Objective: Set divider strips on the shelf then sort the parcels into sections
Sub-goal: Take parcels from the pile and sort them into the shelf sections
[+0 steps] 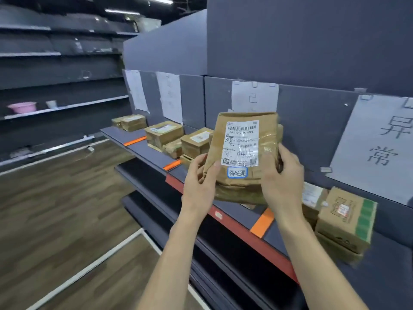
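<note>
I hold a brown cardboard parcel (243, 151) upright above the dark shelf (237, 210), its white shipping label and a small blue-edged sticker facing me. My left hand (201, 182) grips its lower left edge, thumb on the front. My right hand (282, 177) grips its right side. Three orange divider strips lie across the shelf: a far one (134, 141), a middle one (171, 165) and a near one (262, 222). Brown parcels sit in the sections: two at the far end (131, 122), several in the middle (176, 139), and boxes at the right (345, 220).
White paper signs hang on the grey back panel above each section (168, 97), (254, 97), (380, 144). Lower dark shelves run beneath, with a red front edge (234, 224). Another shelving unit at the left carries a pink basin (22, 107). Wood-pattern floor lies at the left.
</note>
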